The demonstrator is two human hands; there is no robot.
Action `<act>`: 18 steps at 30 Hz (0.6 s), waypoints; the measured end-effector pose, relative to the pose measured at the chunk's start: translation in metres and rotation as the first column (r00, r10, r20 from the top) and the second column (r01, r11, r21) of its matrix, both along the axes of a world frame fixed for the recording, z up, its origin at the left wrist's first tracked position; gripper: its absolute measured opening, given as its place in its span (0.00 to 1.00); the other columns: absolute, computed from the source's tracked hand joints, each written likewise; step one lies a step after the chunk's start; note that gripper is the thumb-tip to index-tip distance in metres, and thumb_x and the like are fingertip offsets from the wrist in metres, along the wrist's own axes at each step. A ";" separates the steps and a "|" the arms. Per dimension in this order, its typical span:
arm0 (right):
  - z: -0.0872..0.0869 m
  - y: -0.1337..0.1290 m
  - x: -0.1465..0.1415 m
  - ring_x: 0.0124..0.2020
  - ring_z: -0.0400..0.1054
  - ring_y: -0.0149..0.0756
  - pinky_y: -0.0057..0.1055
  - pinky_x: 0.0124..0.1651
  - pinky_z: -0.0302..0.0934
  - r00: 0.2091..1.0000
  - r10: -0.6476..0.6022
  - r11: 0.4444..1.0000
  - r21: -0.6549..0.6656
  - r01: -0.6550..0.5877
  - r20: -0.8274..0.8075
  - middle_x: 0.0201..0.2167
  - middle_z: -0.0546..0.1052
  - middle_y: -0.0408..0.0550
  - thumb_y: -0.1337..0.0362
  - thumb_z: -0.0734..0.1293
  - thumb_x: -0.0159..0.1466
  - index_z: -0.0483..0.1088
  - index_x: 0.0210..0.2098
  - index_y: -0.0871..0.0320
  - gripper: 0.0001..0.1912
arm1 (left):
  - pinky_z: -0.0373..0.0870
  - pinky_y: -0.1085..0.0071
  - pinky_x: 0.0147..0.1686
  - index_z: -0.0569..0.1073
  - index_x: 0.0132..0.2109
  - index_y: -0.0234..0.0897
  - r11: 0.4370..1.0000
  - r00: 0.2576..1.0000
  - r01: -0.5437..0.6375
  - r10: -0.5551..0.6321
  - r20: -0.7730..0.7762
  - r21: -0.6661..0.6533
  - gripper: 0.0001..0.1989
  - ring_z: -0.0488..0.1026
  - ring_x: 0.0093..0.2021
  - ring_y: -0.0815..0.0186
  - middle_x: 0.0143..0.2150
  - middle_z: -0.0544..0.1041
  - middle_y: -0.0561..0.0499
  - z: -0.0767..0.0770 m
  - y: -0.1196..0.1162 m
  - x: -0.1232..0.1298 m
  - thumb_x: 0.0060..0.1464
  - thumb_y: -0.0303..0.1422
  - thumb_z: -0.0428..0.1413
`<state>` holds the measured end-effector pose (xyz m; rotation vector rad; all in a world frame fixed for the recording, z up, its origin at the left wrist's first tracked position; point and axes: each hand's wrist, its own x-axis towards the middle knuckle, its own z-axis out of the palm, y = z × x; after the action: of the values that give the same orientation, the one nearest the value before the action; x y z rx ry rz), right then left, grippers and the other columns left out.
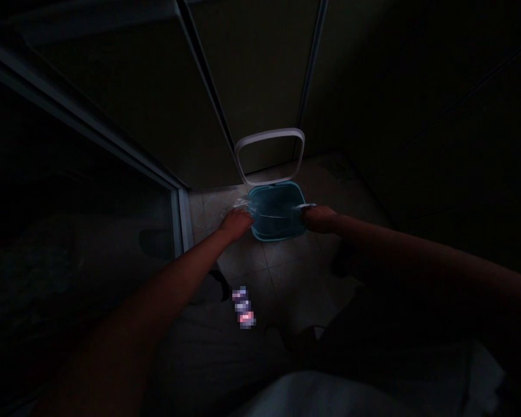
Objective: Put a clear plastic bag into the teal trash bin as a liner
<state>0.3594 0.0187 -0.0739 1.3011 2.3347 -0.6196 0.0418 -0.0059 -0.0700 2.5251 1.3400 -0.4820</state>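
A blue plastic bucket (278, 200) stands on the tiled floor straight ahead, with a white rectangular loop handle (270, 132) rising behind it. My left hand (237, 225) is at the bucket's left side, fingers curled at its rim. A clear, glinting film or splash (238, 204) shows just above that hand, too dim to identify. My right hand (319, 219) grips the right side, near a small silvery rim piece (307, 205). The bucket's inside is dim, and its contents are hard to make out.
Pale floor tiles (282, 272) spread around and before the bucket. Dark wall panels rise behind it. A metal door frame with dark glass (178, 214) runs along the left. A pixelated patch (243, 307) and white cloth (316, 397) lie below.
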 end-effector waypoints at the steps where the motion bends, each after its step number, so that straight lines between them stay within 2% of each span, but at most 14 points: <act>1: 0.003 0.000 0.000 0.54 0.76 0.53 0.40 0.50 0.68 1.000 0.016 1.000 0.005 -0.016 0.020 0.55 0.79 0.60 0.66 0.65 0.69 0.81 0.46 0.57 0.12 | 0.65 0.55 0.58 0.82 0.49 0.38 1.000 1.000 -0.003 0.003 0.001 -0.004 0.12 0.73 0.57 0.51 0.52 0.80 0.40 -0.001 0.000 -0.002 0.65 0.29 0.54; 5: 0.014 -0.001 0.002 0.51 0.76 0.54 0.40 0.47 0.67 0.997 0.047 0.998 0.044 -0.050 0.061 0.53 0.80 0.61 0.66 0.65 0.69 0.79 0.45 0.58 0.11 | 0.65 0.60 0.57 0.81 0.49 0.42 1.000 0.999 -0.011 0.011 0.041 -0.003 0.10 0.73 0.56 0.56 0.52 0.80 0.45 -0.003 -0.002 -0.012 0.64 0.30 0.56; 9: 0.012 0.000 0.011 0.49 0.77 0.51 0.38 0.45 0.66 0.998 0.040 0.994 0.101 -0.046 0.055 0.52 0.80 0.62 0.67 0.63 0.69 0.77 0.50 0.58 0.13 | 0.67 0.62 0.54 0.79 0.47 0.42 0.999 0.996 0.010 -0.014 0.086 0.042 0.09 0.74 0.52 0.58 0.49 0.80 0.47 -0.012 -0.007 -0.020 0.64 0.30 0.55; 14: 0.004 0.001 0.022 0.46 0.77 0.47 0.34 0.43 0.65 0.994 0.042 0.999 0.031 -0.045 0.099 0.49 0.81 0.54 0.69 0.68 0.64 0.76 0.49 0.54 0.14 | 0.69 0.61 0.49 0.79 0.48 0.42 0.991 0.982 0.078 -0.095 0.164 0.108 0.09 0.74 0.50 0.57 0.48 0.79 0.46 -0.032 -0.019 -0.031 0.64 0.30 0.55; 18: -0.001 -0.002 0.028 0.47 0.77 0.48 0.34 0.42 0.66 0.984 0.038 0.999 0.005 -0.040 0.173 0.48 0.81 0.56 0.65 0.69 0.66 0.78 0.46 0.55 0.10 | 0.68 0.60 0.47 0.80 0.49 0.43 0.981 0.981 0.130 -0.148 0.127 0.141 0.11 0.75 0.49 0.56 0.47 0.79 0.46 -0.039 -0.032 -0.035 0.67 0.31 0.53</act>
<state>0.3870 0.0167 -0.0745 1.2568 2.2179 -0.4650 0.0071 -0.0379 -0.1092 2.7174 1.1869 -0.2473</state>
